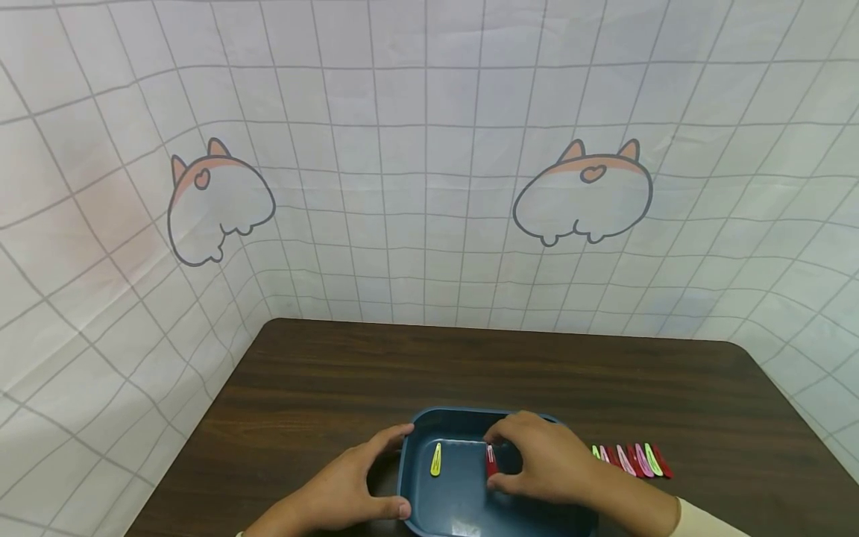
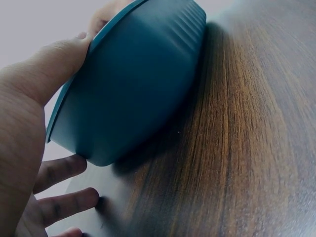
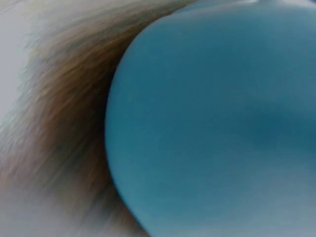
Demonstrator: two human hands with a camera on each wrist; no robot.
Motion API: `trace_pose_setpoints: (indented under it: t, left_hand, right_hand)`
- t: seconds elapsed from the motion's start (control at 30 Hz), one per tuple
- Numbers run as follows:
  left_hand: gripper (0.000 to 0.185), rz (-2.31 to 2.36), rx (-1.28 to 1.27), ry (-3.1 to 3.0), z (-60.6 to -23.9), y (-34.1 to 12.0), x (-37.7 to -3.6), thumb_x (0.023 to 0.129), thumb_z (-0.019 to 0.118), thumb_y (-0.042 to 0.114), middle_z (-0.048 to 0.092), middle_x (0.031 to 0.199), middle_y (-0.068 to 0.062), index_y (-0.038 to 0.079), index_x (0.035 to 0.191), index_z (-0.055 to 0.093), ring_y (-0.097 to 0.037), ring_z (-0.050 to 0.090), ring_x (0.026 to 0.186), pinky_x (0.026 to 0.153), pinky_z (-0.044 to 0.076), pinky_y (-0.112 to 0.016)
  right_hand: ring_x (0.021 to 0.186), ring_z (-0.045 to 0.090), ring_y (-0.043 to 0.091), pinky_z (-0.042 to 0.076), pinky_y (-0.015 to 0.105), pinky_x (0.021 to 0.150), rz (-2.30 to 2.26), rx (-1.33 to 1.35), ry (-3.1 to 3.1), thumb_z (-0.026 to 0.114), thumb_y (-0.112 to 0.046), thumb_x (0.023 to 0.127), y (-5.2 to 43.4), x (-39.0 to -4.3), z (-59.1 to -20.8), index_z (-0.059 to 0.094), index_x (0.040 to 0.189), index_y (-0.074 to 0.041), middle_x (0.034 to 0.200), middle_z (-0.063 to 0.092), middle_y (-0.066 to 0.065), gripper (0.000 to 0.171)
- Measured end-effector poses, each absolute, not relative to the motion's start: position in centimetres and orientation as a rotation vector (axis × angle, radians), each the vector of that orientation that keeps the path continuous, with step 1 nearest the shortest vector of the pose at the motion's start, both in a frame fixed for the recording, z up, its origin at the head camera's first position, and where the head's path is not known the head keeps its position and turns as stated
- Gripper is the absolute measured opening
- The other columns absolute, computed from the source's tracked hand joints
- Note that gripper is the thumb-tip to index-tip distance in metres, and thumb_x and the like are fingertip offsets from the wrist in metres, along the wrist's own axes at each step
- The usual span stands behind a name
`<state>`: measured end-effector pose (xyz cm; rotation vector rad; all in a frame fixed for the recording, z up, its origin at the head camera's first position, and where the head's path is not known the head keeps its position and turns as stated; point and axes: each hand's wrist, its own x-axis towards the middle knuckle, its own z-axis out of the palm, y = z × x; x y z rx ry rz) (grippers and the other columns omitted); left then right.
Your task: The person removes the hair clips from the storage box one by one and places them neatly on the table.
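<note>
A blue plastic tray (image 1: 456, 514) with raised walls stands near the table's front. My left hand (image 1: 342, 477) is at its left side, thumb and fingers spread wide along the rim. In the left wrist view, the thumb touches the rim of the tray (image 2: 133, 84) and a fingertip meets its outer wall. Over the tray, my right hand (image 1: 546, 459) holds a red hair clip (image 1: 491, 461) between thumb and index finger. A yellow hair clip (image 1: 436, 460) lies on the tray floor to the left. The right wrist view shows the blurred tray (image 3: 207, 123) without the hand.
Right of the tray, a row of several hair clips (image 1: 640, 460) in red, pink and yellow-green lies on the dark wooden table (image 1: 403, 365), partly behind the right forearm. A white gridded curtain (image 1: 429, 186) with cartoon prints hangs behind and around the table.
</note>
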<state>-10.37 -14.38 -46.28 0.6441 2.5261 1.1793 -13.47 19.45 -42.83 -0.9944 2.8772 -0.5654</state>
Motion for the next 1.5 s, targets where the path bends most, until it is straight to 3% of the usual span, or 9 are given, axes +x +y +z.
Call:
trace_pose_setpoints:
  t: [0.3, 0.67, 0.9, 1.13, 1.37, 1.5]
  left_hand:
    - [0.093, 1.177, 0.653, 2.526, -46.2, -14.4, -10.4, 0.083, 0.081, 0.054, 0.053, 0.147, 0.005, 0.037, 0.159, 0.029, -0.026, 0.053, 0.132, 0.106, 0.035, -0.070]
    - [0.092, 1.168, 0.647, 2.523, -46.2, -14.3, -10.4, 0.084, 0.081, 0.054, 0.054, 0.146, 0.004, 0.037, 0.158, 0.030, -0.027, 0.053, 0.131, 0.105, 0.035, -0.071]
    - [0.092, 1.161, 0.655, 2.531, -46.2, -14.3, -10.5, 0.084, 0.081, 0.054, 0.054, 0.146, 0.004, 0.038, 0.158, 0.030, -0.028, 0.053, 0.131, 0.105, 0.035, -0.071]
    - [0.092, 1.164, 0.651, 2.526, -46.2, -14.3, -10.5, 0.084, 0.082, 0.053, 0.055, 0.145, 0.004, 0.039, 0.158, 0.030, -0.028, 0.053, 0.131, 0.104, 0.035, -0.072]
    - [0.092, 1.175, 0.650, 2.517, -46.2, -14.3, -10.5, 0.084, 0.082, 0.053, 0.054, 0.146, 0.005, 0.038, 0.158, 0.030, -0.027, 0.053, 0.131, 0.105, 0.035, -0.071]
    - [0.092, 1.169, 0.655, 2.522, -46.1, -14.3, -10.5, 0.084, 0.081, 0.053, 0.054, 0.146, 0.005, 0.037, 0.159, 0.030, -0.026, 0.053, 0.131, 0.105, 0.035, -0.070]
  right_hand:
    - [0.105, 0.059, 0.009, 0.057, 0.043, 0.084, -0.574, -0.959, 2.913, 0.082, -0.060, 0.080, 21.7, -13.2, -42.0, 0.071, 0.118, -0.026, 0.115, 0.063, -0.013, 0.052]
    - [0.105, 0.062, 0.008, 0.057, 0.037, 0.081, -0.609, -0.945, 2.988, 0.084, -0.054, 0.080, 24.2, -13.1, -40.9, 0.070, 0.117, -0.026, 0.112, 0.062, -0.018, 0.048]
    - [0.103, 0.063, 0.010, 0.057, 0.034, 0.076, -0.580, -0.905, 3.018, 0.082, -0.058, 0.080, 25.8, -13.2, -40.6, 0.070, 0.117, -0.026, 0.112, 0.062, -0.016, 0.051]
    - [0.106, 0.063, 0.012, 0.057, 0.038, 0.079, -0.542, -0.860, 3.037, 0.080, -0.063, 0.080, 27.3, -13.2, -40.5, 0.070, 0.119, -0.025, 0.116, 0.064, -0.014, 0.055]
    - [0.072, 0.056, -0.004, 0.053, 0.029, 0.067, -0.631, -0.847, 3.036, 0.080, -0.061, 0.081, 28.8, -13.1, -40.5, 0.070, 0.120, -0.024, 0.116, 0.064, -0.009, 0.055]
    - [0.067, 0.052, -0.004, 0.049, 0.024, 0.060, -0.670, -0.844, 3.019, 0.080, -0.060, 0.081, 29.7, -13.3, -40.7, 0.070, 0.120, -0.021, 0.117, 0.064, -0.006, 0.056]
